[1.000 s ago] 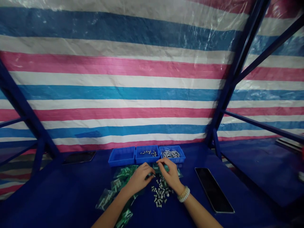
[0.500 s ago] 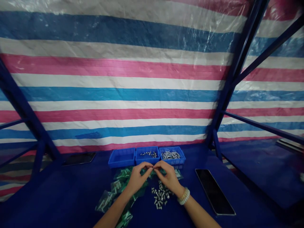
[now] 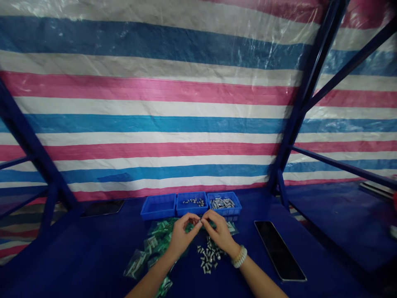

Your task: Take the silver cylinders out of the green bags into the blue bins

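My left hand [image 3: 183, 232] and my right hand [image 3: 219, 231] meet fingertip to fingertip above the table, in front of the blue bins. Both are closed in a pinch on a tiny piece between them, mostly hidden by the fingers and too small to name. Below my right hand lies a loose pile of small silvery metal parts [image 3: 208, 257]. Around and under my left hand are small clear and green plastic packets [image 3: 161, 238] with pieces inside. A bracelet [image 3: 240, 257] circles my right wrist.
Behind the hands stand a left blue bin [image 3: 159, 206], a middle bin [image 3: 191, 203] with a few small metal parts, and a right bin [image 3: 223, 203] holding more. A phone [image 3: 280, 250] lies at right, a dark flat device [image 3: 103, 207] at far left. Blue frame posts [image 3: 294, 124] flank the table.
The fingertips have shifted slightly, and a bit of a small light piece now shows between them. The bins, pile and packets stay where they were.
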Demonstrator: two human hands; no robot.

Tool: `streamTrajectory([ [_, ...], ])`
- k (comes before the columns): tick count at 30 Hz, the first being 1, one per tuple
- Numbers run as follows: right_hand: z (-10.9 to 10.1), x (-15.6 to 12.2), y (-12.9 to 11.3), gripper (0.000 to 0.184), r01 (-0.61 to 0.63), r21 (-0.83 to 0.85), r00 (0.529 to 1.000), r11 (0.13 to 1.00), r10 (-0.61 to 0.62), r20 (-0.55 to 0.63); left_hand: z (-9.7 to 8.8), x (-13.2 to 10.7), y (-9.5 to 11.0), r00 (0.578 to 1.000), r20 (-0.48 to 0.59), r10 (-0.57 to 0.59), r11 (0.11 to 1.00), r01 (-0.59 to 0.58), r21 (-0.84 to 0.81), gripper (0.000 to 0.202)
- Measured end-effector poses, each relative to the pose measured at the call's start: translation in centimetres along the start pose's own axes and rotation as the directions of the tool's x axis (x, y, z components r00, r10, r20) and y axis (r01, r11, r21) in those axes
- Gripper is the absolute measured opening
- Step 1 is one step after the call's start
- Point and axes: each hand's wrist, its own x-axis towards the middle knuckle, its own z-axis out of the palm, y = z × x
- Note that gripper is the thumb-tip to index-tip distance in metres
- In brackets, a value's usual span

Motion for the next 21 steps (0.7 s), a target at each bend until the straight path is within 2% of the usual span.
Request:
streamTrajectory([
  [4, 0.1, 0.0, -0.1, 0.025, 0.010, 0.029, 1.000, 1.000, -0.011, 0.028, -0.6, 1.0, 0.3, 0.991, -0.044, 0.127, 0.988, -0.122, 0.099, 0.014],
  [7, -0.1, 0.1, -0.1, 0.027, 0.006, 0.022, 1.000, 1.000, -0.005, -0.022, -1.5, 3.7, 0.2, 0.974, -0.069, 0.217, 0.957, -0.198, 0.212, 0.013],
  [10, -0.4, 0.3, 0.1, 0.027, -0.004, 0.007, 0.997, 1.000, 0.004, -0.081, -2.4, 6.8, -0.3, 0.971, -0.048, 0.234, 0.919, -0.205, 0.338, 0.016],
  [13, -0.6, 0.4, 0.6, 0.027, -0.013, -0.013, 0.992, 1.000, 0.012, -0.123, -2.7, 7.9, -0.7, 0.978, 0.015, 0.208, 0.909, -0.199, 0.367, 0.027],
  [14, -0.7, 0.4, 0.8, 0.027, -0.015, -0.019, 0.990, 1.000, 0.012, -0.139, -2.7, 7.5, -0.7, 0.978, 0.067, 0.197, 0.906, -0.208, 0.368, 0.027],
  [16, -0.8, 0.3, 1.1, 0.027, -0.020, -0.031, 0.984, 0.999, 0.015, -0.175, -2.6, 5.8, -0.3, 0.956, 0.254, 0.147, 0.888, -0.241, 0.393, 0.023],
  [18, -1.0, 0.3, 1.1, 0.027, -0.024, -0.044, 0.979, 0.999, 0.015, -0.204, -2.5, 3.4, 0.3, 0.877, 0.477, 0.050, 0.857, -0.284, 0.431, 0.019],
  [19, -1.1, 0.3, 1.1, 0.026, -0.024, -0.046, 0.976, 0.999, 0.014, -0.215, -2.4, 2.1, 0.6, 0.835, 0.550, 0.001, 0.839, -0.300, 0.453, 0.019],
  [20, -1.2, 0.4, 1.0, 0.026, -0.024, -0.045, 0.974, 0.999, 0.013, -0.224, -2.4, 1.0, 0.9, 0.811, 0.584, -0.038, 0.821, -0.307, 0.481, 0.019],
  [21, -1.3, 0.4, 0.8, 0.026, -0.022, -0.042, 0.972, 0.999, 0.011, -0.233, -2.3, 0.0, 1.2, 0.806, 0.589, -0.066, 0.803, -0.307, 0.511, 0.019],
])
